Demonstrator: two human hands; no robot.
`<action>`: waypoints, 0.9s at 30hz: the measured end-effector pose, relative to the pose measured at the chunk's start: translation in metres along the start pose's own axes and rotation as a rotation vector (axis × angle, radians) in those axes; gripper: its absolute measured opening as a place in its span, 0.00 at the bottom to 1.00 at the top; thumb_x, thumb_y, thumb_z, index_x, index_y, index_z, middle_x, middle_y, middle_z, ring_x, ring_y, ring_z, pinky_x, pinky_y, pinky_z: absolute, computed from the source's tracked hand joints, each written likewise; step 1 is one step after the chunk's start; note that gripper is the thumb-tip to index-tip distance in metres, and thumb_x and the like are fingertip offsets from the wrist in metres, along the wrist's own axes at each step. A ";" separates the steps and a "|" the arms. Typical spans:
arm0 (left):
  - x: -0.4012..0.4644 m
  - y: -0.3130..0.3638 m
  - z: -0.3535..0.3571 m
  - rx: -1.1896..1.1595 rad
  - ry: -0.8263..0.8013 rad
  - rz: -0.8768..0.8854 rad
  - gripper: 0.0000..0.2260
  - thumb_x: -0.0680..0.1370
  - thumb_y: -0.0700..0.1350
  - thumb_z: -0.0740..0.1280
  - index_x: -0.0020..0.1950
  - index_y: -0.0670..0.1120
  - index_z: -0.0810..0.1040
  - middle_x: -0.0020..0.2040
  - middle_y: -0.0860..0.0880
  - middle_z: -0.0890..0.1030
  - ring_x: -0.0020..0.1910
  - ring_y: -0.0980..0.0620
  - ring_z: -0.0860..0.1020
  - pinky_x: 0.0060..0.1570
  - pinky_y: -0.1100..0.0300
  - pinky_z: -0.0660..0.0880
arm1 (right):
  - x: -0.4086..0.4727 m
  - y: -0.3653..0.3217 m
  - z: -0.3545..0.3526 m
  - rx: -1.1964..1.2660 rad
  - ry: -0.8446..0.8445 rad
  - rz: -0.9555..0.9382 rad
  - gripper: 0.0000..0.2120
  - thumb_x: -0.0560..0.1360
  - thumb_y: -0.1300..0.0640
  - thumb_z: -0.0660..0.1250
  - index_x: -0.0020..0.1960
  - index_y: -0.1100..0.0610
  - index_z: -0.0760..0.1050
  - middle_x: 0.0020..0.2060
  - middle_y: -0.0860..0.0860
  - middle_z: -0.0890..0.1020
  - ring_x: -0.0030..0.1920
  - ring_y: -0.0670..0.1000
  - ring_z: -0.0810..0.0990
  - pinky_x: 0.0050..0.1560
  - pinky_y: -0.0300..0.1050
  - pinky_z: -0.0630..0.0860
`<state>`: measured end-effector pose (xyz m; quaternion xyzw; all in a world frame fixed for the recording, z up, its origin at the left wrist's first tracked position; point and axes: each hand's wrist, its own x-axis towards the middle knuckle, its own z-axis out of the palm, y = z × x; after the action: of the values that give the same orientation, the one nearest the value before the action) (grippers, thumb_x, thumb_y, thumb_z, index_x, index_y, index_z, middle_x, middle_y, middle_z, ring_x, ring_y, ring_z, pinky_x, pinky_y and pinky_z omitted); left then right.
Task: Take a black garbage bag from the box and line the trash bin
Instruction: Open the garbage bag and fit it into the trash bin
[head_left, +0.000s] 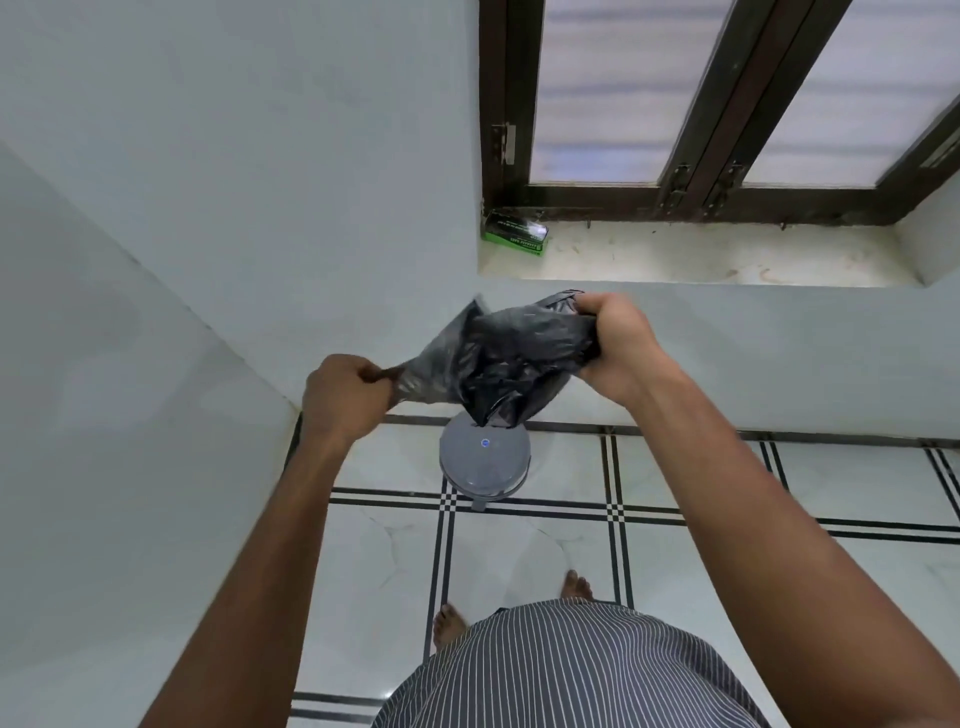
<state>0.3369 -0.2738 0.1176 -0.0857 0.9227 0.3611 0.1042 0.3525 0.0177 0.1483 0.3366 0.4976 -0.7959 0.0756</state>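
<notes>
The left hand (345, 397) pinches one corner of the crumpled, glossy black plastic garbage bag (498, 358) while the right hand (618, 345) grips its bunched opposite end, stretching its long axis left to right, rising rightward. Below it the round grey plastic trash bin (485, 462), lid closed, stands on the white tiled floor (675, 561) at the wall. The green cardboard box (514, 232) lies in the left corner of the marble window sill (727, 260).

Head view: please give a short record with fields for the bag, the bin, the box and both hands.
bag: black bag, crumpled, stretched between both hands above the bin
bin: grey bin on the floor by the wall, lid closed
box: green box on the window sill, left end
left hand: left hand pinches one bag edge
right hand: right hand grips the other side
</notes>
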 end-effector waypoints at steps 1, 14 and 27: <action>0.002 -0.002 -0.003 -0.239 -0.041 -0.107 0.06 0.78 0.42 0.75 0.46 0.40 0.88 0.38 0.43 0.89 0.41 0.42 0.89 0.47 0.47 0.88 | 0.000 0.000 -0.005 0.022 -0.016 0.003 0.08 0.83 0.53 0.66 0.48 0.56 0.79 0.41 0.54 0.85 0.41 0.55 0.84 0.41 0.48 0.80; -0.015 0.047 0.010 -0.846 -0.334 -0.294 0.13 0.86 0.46 0.64 0.51 0.44 0.87 0.45 0.44 0.89 0.42 0.46 0.87 0.50 0.51 0.83 | -0.018 0.030 0.003 -0.834 -0.260 -0.505 0.40 0.74 0.45 0.73 0.83 0.47 0.63 0.78 0.45 0.72 0.78 0.47 0.69 0.74 0.47 0.67; -0.009 0.030 0.006 -0.069 -0.387 0.075 0.10 0.72 0.48 0.83 0.48 0.48 0.85 0.42 0.49 0.87 0.41 0.48 0.86 0.41 0.59 0.77 | -0.012 0.033 0.013 -0.247 -0.192 -0.082 0.16 0.90 0.50 0.61 0.59 0.60 0.82 0.57 0.61 0.89 0.57 0.59 0.89 0.62 0.55 0.85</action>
<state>0.3394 -0.2472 0.1346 0.0162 0.8751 0.4058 0.2633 0.3706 -0.0120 0.1346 0.2263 0.5956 -0.7595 0.1310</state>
